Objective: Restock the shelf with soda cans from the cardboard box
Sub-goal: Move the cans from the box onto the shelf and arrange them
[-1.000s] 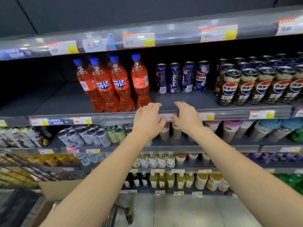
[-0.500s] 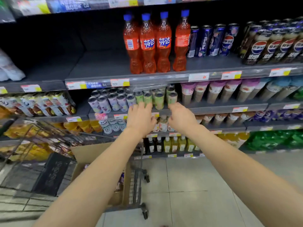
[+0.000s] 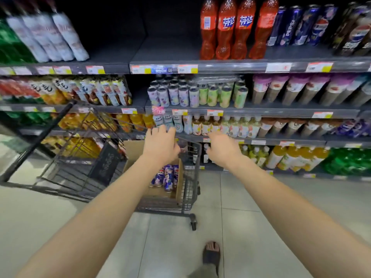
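A cardboard box (image 3: 179,183) sits in a dark wire shopping cart (image 3: 189,189) below me, with several blue soda cans (image 3: 166,176) lying inside it. My left hand (image 3: 160,144) hovers above the box, fingers relaxed and empty. My right hand (image 3: 222,149) reaches out beside the cart's right rim, also empty with loose fingers. On the upper shelf (image 3: 230,66) at the top right stand matching blue soda cans (image 3: 299,25), next to orange soda bottles (image 3: 236,27).
Shelves of cans and bottles fill the wall ahead. The cart handle (image 3: 40,141) juts out to the left. The upper shelf is bare left of the orange bottles. A sandalled foot (image 3: 211,254) stands on the tiled floor below the cart.
My view has tilted down from the upper shelf to the cart. Both hands have dropped from the shelf edge to just above the box.
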A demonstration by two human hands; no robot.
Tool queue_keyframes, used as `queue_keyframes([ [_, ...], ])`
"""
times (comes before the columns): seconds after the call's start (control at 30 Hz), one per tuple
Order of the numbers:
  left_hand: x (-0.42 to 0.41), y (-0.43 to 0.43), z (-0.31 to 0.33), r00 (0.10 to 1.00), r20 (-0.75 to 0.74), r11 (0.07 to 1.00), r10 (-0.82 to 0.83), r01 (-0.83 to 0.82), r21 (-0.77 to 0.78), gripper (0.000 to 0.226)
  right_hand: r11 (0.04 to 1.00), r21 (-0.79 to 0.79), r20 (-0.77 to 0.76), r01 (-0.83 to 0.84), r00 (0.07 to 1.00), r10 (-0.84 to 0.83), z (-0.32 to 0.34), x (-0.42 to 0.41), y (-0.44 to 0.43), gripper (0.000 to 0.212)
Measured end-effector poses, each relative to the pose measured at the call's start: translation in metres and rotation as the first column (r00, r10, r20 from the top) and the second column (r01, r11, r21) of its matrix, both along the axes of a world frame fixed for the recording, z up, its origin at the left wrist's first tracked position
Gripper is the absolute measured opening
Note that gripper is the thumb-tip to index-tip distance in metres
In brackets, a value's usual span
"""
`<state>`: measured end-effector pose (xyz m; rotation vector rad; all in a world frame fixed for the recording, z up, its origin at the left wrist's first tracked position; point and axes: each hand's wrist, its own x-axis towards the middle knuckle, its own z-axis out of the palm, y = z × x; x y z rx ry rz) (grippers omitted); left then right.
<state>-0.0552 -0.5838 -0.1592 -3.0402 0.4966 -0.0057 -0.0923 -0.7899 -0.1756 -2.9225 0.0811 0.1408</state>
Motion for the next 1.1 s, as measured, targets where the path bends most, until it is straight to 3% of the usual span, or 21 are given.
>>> queue_keyframes([
  [0.13,-0.028,0.043,-0.007,0.996,-0.064,0.998,0.055,-0.053,0.024,0.053,0.996,0.085,-0.019,-0.001,1.0,0.003,-0.017,-0.026,0.041,0.04],
  [0.43,-0.04,0.13,-0.039,0.968,-0.194,0.987,0.158,-0.154,0.037,0.044,0.985,0.17,-0.069,-0.009,0.997,0.021,-0.041,-0.02,0.117,0.037],
  [0.67,0.014,0.221,-0.08,0.944,-0.273,0.982,0.185,-0.189,0.012,0.046,0.986,0.16,-0.188,0.045,0.982,-0.014,-0.083,0.038,0.196,0.029],
  [0.83,0.063,0.284,-0.12,0.919,-0.34,0.978,0.2,-0.207,0.017,0.046,0.991,0.1,-0.296,0.094,0.953,-0.06,-0.121,0.086,0.255,0.036],
  [1.1,0.123,0.316,-0.172,0.877,-0.445,0.981,0.178,-0.191,0.017,0.048,0.977,0.069,-0.394,0.203,0.905,-0.16,-0.164,0.124,0.29,0.036],
])
